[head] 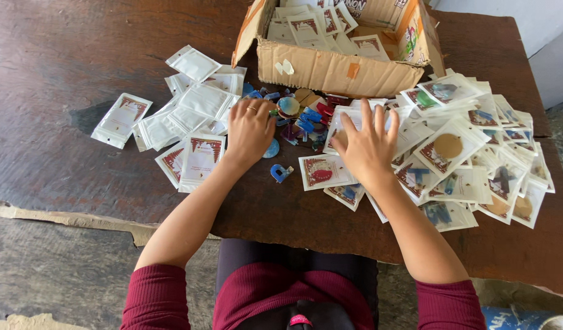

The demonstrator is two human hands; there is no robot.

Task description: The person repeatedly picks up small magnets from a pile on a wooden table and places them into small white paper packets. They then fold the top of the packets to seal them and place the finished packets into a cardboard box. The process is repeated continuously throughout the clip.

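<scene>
My left hand point(249, 131) rests palm down on the dark wooden table point(61, 85), its fingertips at a small heap of loose coloured trinkets point(303, 119), blue, red and round ones. It wears a ring and holds nothing that I can see. My right hand point(368, 143) lies flat with fingers spread on a white packet point(348, 119) at the heap's right edge. A packet with a red item point(323, 171) lies just below that hand. A blue trinket point(281, 173) sits alone between my forearms.
A pile of empty white packets point(183, 119) lies left of my left hand. Several filled packets point(471, 159) spread to the right. An open cardboard box point(336, 70) with more packets stands at the back. The table's near edge runs below my arms.
</scene>
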